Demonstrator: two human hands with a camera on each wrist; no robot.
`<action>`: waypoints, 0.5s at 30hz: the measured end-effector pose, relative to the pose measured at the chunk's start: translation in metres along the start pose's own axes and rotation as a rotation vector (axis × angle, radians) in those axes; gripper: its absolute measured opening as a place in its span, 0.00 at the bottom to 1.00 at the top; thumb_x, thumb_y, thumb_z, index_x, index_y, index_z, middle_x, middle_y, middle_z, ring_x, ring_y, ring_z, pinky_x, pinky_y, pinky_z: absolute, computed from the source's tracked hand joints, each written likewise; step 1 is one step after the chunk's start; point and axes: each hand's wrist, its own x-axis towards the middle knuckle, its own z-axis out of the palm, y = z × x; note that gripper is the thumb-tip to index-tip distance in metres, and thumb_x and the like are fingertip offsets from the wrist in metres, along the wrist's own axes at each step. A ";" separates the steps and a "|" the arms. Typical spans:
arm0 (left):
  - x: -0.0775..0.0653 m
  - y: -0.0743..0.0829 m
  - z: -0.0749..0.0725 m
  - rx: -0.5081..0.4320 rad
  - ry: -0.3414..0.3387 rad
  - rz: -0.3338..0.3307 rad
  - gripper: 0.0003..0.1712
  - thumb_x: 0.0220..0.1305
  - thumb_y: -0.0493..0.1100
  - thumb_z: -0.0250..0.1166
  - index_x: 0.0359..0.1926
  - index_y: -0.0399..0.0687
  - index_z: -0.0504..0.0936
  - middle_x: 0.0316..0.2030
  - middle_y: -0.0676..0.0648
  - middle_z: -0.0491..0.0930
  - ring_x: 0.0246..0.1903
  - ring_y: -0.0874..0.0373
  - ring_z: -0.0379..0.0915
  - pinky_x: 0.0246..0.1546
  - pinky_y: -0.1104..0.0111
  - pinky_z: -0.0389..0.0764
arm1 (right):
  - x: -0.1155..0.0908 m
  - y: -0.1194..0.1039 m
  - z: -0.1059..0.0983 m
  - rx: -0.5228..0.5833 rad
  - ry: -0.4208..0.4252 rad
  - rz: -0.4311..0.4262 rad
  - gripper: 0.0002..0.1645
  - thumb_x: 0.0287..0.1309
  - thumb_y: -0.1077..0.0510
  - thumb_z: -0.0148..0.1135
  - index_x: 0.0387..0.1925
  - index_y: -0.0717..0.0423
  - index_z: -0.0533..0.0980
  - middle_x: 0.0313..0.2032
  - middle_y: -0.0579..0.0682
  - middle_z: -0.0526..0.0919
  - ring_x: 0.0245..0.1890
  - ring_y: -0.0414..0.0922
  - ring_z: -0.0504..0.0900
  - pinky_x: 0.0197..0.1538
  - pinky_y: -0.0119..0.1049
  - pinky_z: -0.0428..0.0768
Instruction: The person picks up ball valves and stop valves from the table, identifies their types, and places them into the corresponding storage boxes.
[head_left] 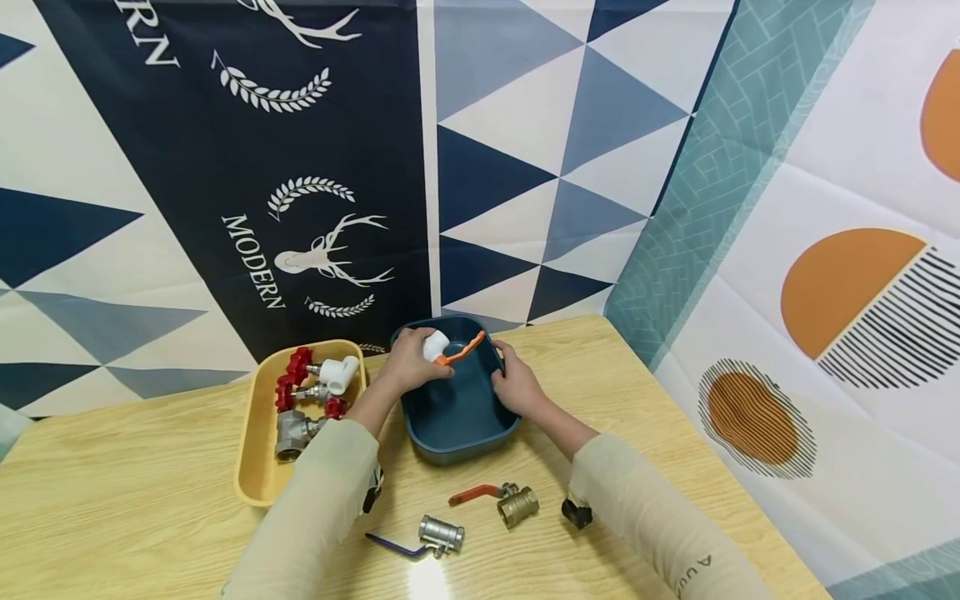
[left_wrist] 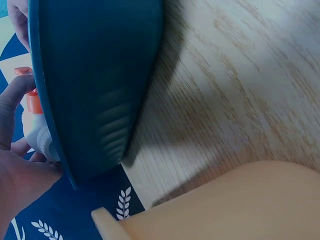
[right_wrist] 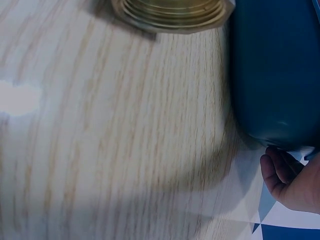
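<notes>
My left hand (head_left: 411, 365) holds a white plastic ball valve (head_left: 434, 343) with an orange lever over the far left part of a dark blue bin (head_left: 453, 446). In the left wrist view, the bin's wall partly hides the valve (left_wrist: 36, 131), and the thumb and fingers are around it. My right hand (head_left: 516, 382) grips the bin's right rim, its thumb at the inner side. Its fingertips show against the bin's outer wall in the right wrist view. In front of the bin lie a brass ball valve (head_left: 517, 506) with a red lever and a silvery ball valve (head_left: 441, 533) with a blue lever.
A yellow bin (head_left: 251, 467) stands to the left, holding several valves with red handwheels (head_left: 285, 392), some metal and some with white plastic bodies. Behind the wooden table (head_left: 135, 492) hangs a patterned cloth, with another along the right side.
</notes>
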 end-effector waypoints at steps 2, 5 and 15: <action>0.001 0.000 0.001 -0.003 -0.002 0.000 0.46 0.44 0.48 0.74 0.64 0.40 0.66 0.54 0.36 0.67 0.46 0.47 0.67 0.45 0.60 0.75 | 0.000 0.001 0.000 -0.001 -0.003 0.000 0.31 0.65 0.65 0.44 0.69 0.55 0.54 0.26 0.55 0.74 0.20 0.44 0.68 0.24 0.34 0.66; 0.002 0.001 0.003 0.003 0.003 0.006 0.45 0.44 0.48 0.74 0.63 0.39 0.67 0.53 0.36 0.68 0.45 0.47 0.67 0.44 0.60 0.75 | 0.001 0.002 0.000 -0.004 -0.003 -0.003 0.32 0.65 0.65 0.44 0.69 0.55 0.54 0.29 0.55 0.74 0.20 0.45 0.69 0.24 0.34 0.66; 0.007 -0.005 0.007 0.021 0.008 0.001 0.44 0.44 0.47 0.74 0.62 0.38 0.68 0.51 0.36 0.69 0.45 0.47 0.67 0.45 0.60 0.75 | 0.002 0.003 0.002 -0.027 0.004 -0.015 0.31 0.65 0.65 0.44 0.69 0.55 0.54 0.32 0.57 0.77 0.21 0.44 0.69 0.25 0.33 0.67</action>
